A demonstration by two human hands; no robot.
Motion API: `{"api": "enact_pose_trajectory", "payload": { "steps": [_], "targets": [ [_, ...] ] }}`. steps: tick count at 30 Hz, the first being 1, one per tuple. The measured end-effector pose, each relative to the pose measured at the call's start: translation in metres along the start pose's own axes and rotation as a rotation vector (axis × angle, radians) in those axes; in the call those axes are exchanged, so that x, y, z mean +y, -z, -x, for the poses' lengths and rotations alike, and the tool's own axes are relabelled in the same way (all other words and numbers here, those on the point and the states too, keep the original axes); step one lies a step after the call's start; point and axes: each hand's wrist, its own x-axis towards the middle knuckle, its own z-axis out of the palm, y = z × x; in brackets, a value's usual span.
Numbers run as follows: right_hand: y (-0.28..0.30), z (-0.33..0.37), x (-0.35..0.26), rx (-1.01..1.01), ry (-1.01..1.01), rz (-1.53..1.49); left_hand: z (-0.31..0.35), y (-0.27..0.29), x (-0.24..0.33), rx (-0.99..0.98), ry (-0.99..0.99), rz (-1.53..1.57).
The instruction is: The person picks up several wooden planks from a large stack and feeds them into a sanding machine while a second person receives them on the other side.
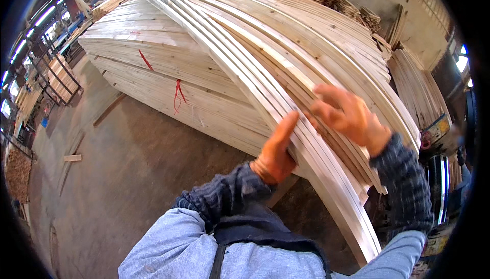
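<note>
A bundle of long pale wooden strips (pixel 250 80) lies side by side across the top of a large lumber stack (pixel 204 103), its near end reaching toward my body. My left hand (pixel 278 149), in an orange glove, holds the bundle's left edge. Its thumb lies on top of the strips, while the fingers are hidden beneath or behind them. Just right of the bundle, my right hand (pixel 352 118), gloved too, is over other boards (pixel 326 87) with its fingers bent and apart. It is slightly blurred, and I see nothing held in it.
Red ties (pixel 178 95) hang on the stack's left side. A short wood piece (pixel 72 158) lies on the concrete floor (pixel 138 177) at left. More lumber piles (pixel 416 82) stand at the right and back, near a wall (pixel 418 29). Metal racks (pixel 56 80) stand far left.
</note>
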Motion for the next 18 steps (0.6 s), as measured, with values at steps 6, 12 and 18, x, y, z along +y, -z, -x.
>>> {"api": "enact_pose_trajectory", "payload": {
  "steps": [6,12,18],
  "targets": [
    [-0.054,-0.101,-0.032,-0.058,-0.175,-0.006,0.034,-0.025,-0.086,-0.263,0.149,0.08],
    [-0.074,-0.054,-0.018,-0.049,-0.15,0.051,0.053,-0.009,-0.073,-0.475,0.395,-0.041],
    [-0.065,0.114,-0.02,0.012,-0.177,0.055,0.029,0.061,0.009,-0.376,0.33,-0.37]
  ]
}}
